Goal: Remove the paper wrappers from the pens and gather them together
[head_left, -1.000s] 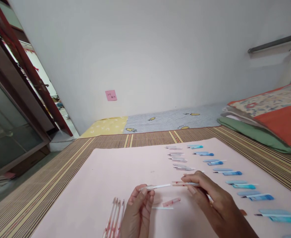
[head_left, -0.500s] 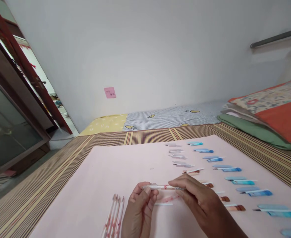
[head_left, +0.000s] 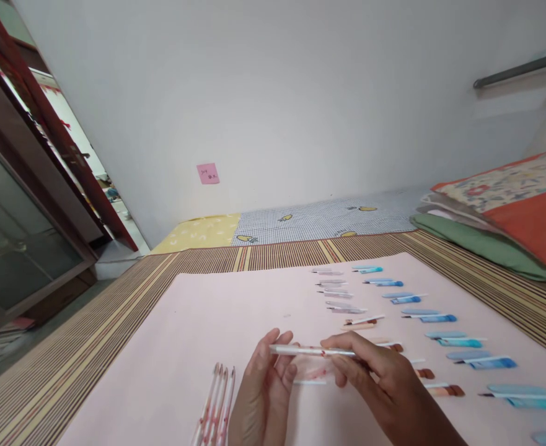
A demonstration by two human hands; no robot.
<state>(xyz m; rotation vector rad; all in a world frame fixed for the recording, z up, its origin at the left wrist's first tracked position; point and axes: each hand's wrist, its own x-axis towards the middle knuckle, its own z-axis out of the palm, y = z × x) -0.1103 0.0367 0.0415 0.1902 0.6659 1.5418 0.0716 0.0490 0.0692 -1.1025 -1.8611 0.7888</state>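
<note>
**Head view.** A slim white pen (head_left: 310, 351) is held level just above the pink sheet (head_left: 198, 322). Its long axis runs left to right and bridges both hands. The left hand (head_left: 261, 396), fingers upright, has its grip pinched on the pen's left end. The right hand (head_left: 384, 387), palm down, has its grip closed round the right end. A pink cap (head_left: 317, 373) lies just beneath, and bundled pens (head_left: 217, 406) lie near the left hand.

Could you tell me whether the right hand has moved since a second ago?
Yes. The right hand, holding the pen, moved left, over the pink cap.
</note>
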